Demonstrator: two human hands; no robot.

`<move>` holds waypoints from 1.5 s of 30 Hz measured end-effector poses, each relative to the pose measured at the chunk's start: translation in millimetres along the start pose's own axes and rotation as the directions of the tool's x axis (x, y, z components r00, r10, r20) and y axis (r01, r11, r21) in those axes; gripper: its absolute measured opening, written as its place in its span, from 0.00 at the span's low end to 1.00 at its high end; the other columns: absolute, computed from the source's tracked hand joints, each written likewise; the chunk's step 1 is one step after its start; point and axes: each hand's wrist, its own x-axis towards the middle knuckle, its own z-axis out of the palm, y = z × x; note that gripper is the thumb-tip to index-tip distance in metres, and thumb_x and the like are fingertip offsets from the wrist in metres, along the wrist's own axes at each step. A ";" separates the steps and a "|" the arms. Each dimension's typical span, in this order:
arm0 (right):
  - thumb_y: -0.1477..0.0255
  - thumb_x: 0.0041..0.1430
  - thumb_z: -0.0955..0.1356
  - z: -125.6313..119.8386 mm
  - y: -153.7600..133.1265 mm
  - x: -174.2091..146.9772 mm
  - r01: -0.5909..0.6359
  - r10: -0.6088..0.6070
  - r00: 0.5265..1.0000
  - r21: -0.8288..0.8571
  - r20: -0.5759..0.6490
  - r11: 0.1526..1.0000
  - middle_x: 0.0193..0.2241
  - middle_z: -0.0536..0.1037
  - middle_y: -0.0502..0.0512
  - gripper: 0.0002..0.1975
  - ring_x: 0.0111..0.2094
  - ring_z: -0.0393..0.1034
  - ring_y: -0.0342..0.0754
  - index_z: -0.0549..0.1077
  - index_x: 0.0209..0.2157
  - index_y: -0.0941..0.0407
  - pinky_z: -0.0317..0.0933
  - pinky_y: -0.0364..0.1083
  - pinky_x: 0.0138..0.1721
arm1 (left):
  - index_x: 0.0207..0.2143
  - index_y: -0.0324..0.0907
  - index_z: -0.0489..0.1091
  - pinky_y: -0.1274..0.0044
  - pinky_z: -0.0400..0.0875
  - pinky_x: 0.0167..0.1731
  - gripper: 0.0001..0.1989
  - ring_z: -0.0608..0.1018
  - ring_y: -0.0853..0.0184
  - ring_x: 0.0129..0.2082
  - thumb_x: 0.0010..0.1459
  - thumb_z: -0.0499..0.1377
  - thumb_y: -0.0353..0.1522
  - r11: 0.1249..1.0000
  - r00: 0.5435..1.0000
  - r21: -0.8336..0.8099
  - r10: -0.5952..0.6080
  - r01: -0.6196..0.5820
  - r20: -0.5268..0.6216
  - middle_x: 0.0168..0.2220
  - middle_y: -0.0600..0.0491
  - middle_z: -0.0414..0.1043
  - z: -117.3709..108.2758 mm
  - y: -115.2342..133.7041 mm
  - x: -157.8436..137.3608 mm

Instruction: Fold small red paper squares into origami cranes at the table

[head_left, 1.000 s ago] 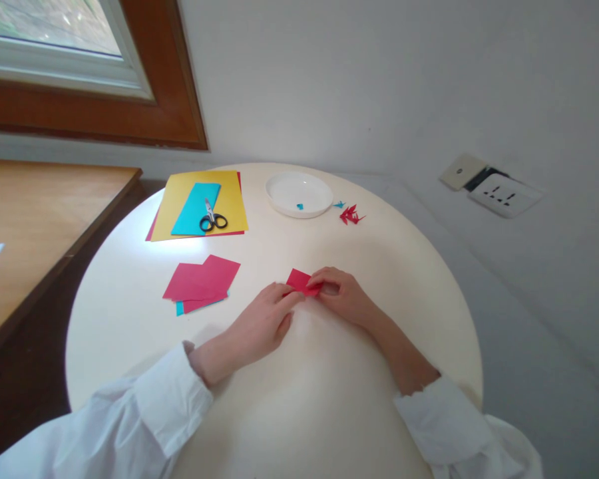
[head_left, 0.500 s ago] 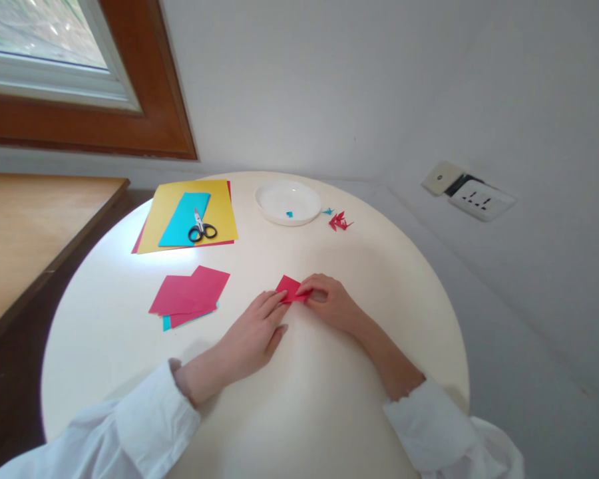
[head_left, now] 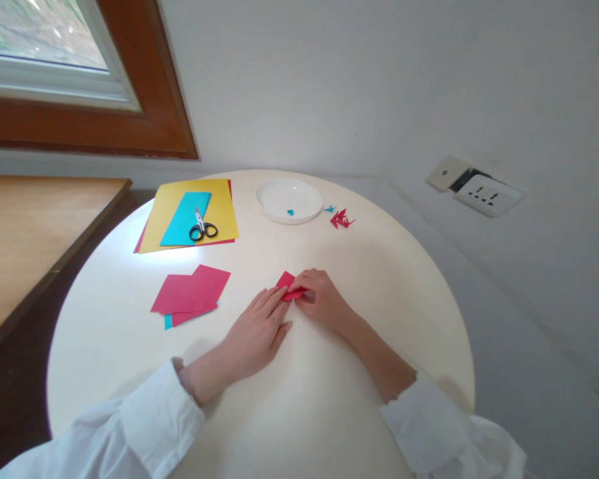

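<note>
The red paper [head_left: 285,279] lies between both hands [head_left: 252,338] [head_left: 323,301] — touching each.

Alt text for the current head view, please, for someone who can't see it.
A person's left hand rests on a small red paper on a round white table, while the right hand pinches it. To the left lie red sheets; farther back are scissors on blue paper, a white plate and folded red pieces.
</note>
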 end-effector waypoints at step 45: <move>0.82 0.48 0.62 4.9 -6.5 -21.0 -0.081 0.080 0.997 -0.124 -0.007 0.989 0.48 0.74 0.59 0.19 0.52 0.66 0.52 0.70 0.43 0.55 0.56 0.55 0.51 | 0.55 0.35 0.60 0.64 0.54 0.60 0.21 0.60 0.60 0.61 0.63 0.45 0.33 0.991 1.000 0.134 0.001 -0.001 0.003 0.59 0.44 0.61 -0.6 9.1 -2.4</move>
